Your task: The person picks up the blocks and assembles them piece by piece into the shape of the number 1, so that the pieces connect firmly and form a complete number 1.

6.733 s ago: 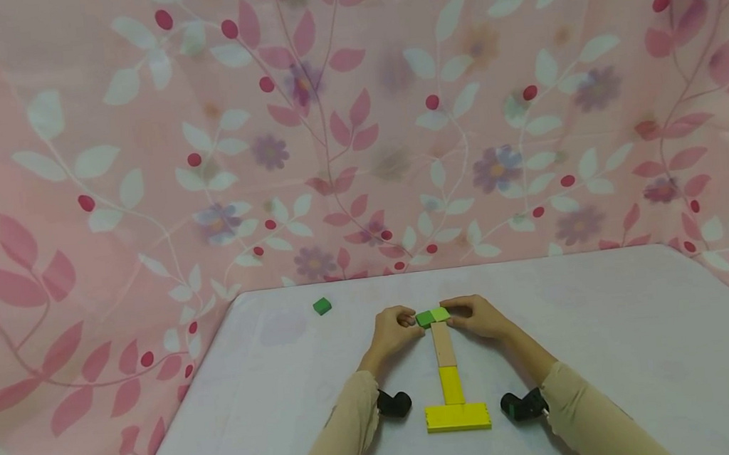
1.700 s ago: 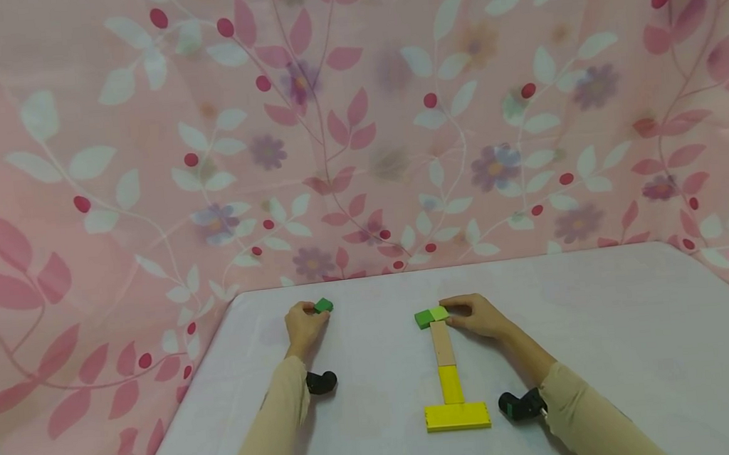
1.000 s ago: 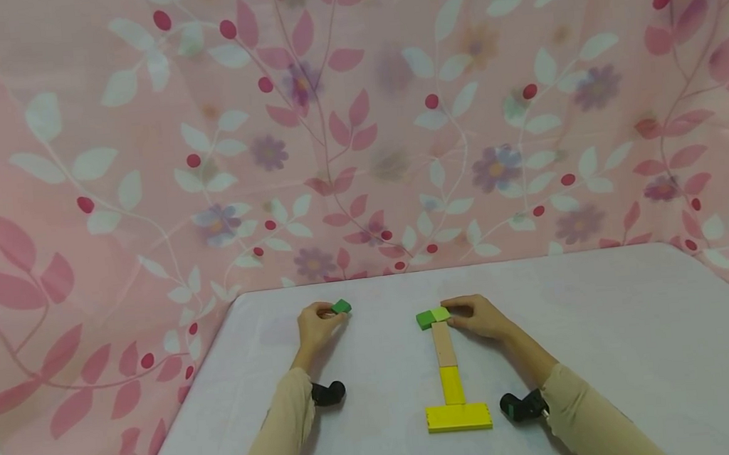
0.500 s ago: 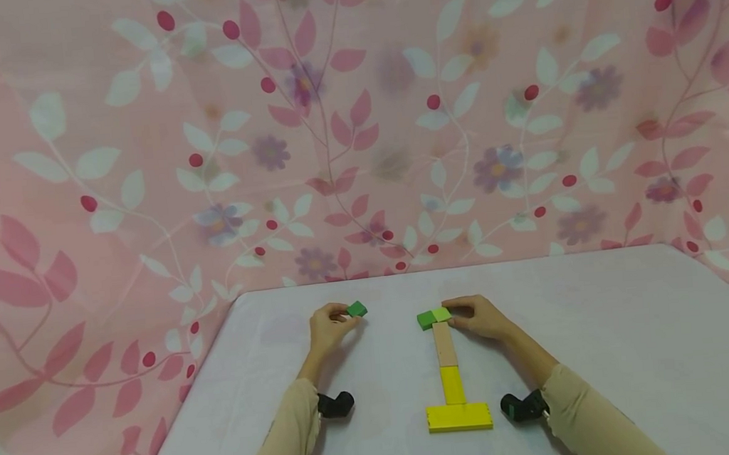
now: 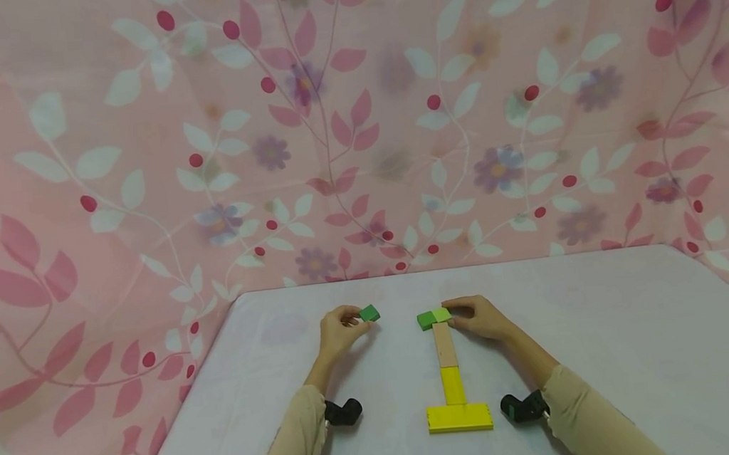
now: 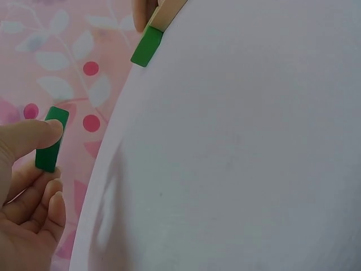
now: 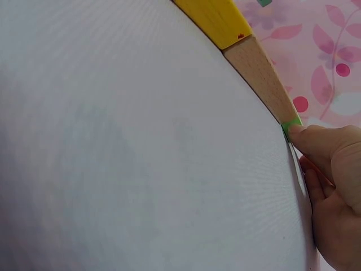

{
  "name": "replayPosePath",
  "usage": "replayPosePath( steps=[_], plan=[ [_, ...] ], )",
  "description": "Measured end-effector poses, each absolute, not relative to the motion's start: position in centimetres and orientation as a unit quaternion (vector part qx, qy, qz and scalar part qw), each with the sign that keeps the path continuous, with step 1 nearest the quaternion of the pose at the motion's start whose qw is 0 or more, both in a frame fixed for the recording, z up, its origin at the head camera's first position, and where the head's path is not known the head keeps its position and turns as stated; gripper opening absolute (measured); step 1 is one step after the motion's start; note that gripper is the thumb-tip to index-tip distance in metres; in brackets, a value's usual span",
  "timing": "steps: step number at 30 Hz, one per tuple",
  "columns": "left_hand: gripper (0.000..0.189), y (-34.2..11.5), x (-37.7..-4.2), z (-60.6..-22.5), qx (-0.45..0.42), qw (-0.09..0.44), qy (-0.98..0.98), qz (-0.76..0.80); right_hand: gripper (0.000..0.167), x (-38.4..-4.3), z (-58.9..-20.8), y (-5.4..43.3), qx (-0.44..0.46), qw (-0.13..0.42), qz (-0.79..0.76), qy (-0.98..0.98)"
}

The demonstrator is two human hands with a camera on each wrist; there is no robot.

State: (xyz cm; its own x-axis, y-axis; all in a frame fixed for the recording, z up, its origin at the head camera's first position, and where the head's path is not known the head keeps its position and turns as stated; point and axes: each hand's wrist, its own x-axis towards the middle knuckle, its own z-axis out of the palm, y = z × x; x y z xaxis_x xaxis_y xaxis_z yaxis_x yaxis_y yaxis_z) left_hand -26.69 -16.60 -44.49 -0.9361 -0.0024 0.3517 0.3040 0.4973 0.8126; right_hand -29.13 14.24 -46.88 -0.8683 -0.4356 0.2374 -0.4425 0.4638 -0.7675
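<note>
My left hand (image 5: 339, 333) pinches a dark green block (image 5: 369, 313) between thumb and fingers, to the left of a row of flat blocks. In the left wrist view the thumb presses on the broad face of this green block (image 6: 48, 151). My right hand (image 5: 484, 318) pinches a light green block (image 5: 440, 314) at the far end of the row. Against its left side lies another green block (image 5: 425, 320). Below them run a plain wooden block (image 5: 444, 345), a yellow block (image 5: 453, 386) and a wider yellow block (image 5: 459, 418) set crosswise.
A white-covered table (image 5: 637, 349) carries everything. Behind it hangs a pink floral cloth (image 5: 397, 146). Each wrist wears a small black camera, the left one (image 5: 343, 413) and the right one (image 5: 523, 407) both standing above the table near the row.
My left hand left the row, took hold of the loose green block at the far left, and has carried it right towards the row. The right hand and the row have stayed in place.
</note>
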Motion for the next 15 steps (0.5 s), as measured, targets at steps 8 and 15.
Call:
replayPosePath(
  steps=[8, 15],
  plan=[
    [0.029, -15.9, -26.3, -44.9, -0.102, 0.119, -0.858, -0.488, 0.037, -29.0, -46.7, 14.2, 0.255, -0.001, 0.453, -0.854],
    [0.029, -15.1, -26.5, -45.1, -0.13, 0.113, -0.854, -0.491, 0.038, -29.1, -46.7, 14.2, 0.259, 0.001, 0.454, -0.852]
  ],
)
